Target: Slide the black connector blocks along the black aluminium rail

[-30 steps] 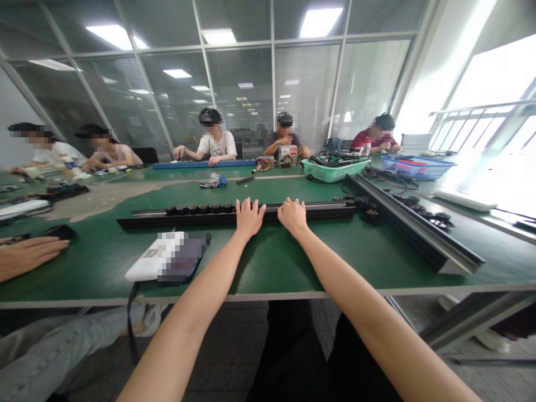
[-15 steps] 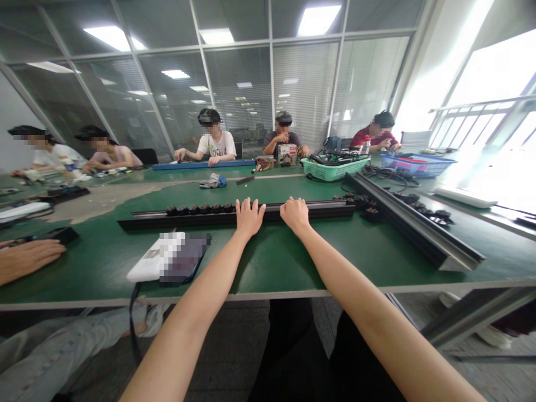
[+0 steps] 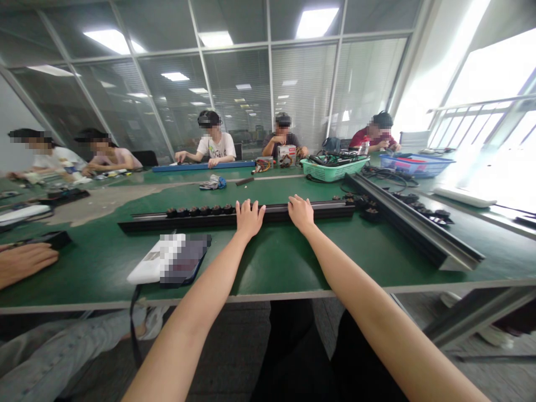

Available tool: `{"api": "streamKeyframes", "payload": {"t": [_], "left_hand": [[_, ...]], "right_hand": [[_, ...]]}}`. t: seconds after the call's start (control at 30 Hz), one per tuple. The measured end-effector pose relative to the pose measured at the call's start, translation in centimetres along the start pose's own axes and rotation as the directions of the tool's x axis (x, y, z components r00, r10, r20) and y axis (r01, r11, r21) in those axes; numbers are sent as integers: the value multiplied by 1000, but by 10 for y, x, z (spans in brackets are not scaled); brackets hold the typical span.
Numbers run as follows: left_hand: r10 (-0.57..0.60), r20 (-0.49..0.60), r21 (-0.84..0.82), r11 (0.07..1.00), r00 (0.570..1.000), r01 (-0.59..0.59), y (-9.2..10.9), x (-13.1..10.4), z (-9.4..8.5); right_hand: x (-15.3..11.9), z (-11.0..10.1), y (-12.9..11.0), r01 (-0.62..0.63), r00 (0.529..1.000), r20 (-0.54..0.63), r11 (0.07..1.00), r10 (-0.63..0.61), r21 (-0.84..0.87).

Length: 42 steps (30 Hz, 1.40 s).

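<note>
A long black rail with a silvery channel lies crosswise on the green table. Several small round dark parts stand in a row in its left half. My left hand rests over the rail just right of that row, its fingers spread. Farther right, my right hand lies on the same rail with its fingers bent over the channel; whether it pinches anything small is hidden.
A white device and a dark phone lie front left, near another person's hand. A second rail slants at right beside loose dark parts. Green basket and blue basket stand behind. Several people sit across the table.
My right hand has shifted slightly to the right along the rail, and its fingers look less curled. My left hand has stayed in place. The neighbour's hand at left has moved slightly left.
</note>
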<state>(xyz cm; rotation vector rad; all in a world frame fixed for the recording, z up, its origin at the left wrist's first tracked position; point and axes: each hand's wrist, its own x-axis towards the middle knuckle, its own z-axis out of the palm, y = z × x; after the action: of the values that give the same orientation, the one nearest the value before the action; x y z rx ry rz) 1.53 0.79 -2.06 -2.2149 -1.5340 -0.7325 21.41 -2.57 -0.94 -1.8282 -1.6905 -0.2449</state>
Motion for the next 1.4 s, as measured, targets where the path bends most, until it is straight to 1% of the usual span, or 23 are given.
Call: {"api": "streamKeyframes", "payload": {"t": [0.23, 0.43, 0.73, 0.97, 1.2, 1.4], "left_hand": [[2, 13, 0, 1000, 1000, -2, 0, -1, -1], [-8, 18, -16, 1000, 1000, 8, -1, 0, 0], [-14, 6, -10, 1000, 1000, 14, 2, -1, -1], [-46, 7, -15, 999, 999, 46, 2, -3, -2], [-55, 19, -36, 998, 998, 56, 1, -2, 1], [-57, 25, -46, 997, 998, 58, 1, -2, -1]], "right_hand": [[4, -5, 9, -5, 998, 63, 997, 0, 81], [4, -9, 8, -18, 997, 82, 996, 11, 86], [4, -5, 9, -13, 998, 68, 997, 8, 71], [3, -2, 9, -27, 998, 61, 1000, 27, 1], [2, -3, 8, -29, 998, 61, 1000, 29, -10], [0, -3, 5, -36, 998, 53, 999, 37, -12]]}}
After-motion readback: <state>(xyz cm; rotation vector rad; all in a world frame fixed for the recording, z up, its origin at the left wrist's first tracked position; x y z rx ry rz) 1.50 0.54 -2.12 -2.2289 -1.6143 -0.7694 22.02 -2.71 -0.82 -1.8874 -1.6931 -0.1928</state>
